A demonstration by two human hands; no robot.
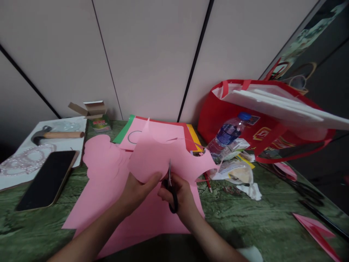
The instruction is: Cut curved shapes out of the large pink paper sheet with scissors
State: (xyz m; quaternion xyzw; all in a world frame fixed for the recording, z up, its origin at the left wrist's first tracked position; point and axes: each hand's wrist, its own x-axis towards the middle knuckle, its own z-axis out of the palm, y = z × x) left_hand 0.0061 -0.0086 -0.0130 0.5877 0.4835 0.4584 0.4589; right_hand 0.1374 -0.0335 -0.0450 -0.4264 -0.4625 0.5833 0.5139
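Observation:
My left hand [140, 191] pinches the lower edge of a pink paper sheet [152, 156], thumb on top. The sheet is raised above the table and has curved cut-outs along its right side. In my right hand [180, 196] is a pair of scissors [173, 198] with black handles, its blades pointing away from me into the paper. Beneath both hands lie larger pink sheets [152, 218]. To the left, a stack of cut pink pieces with rounded edges [100, 156] rests on them.
At left are a hammer [64, 134], bead strings [35, 156] and a phone [49, 178]. An opened small box [99, 122] stands behind. On the right are a water bottle [230, 133], a red bag [215, 116], plastic packaging [237, 173] and another black-handled pair of scissors [308, 191].

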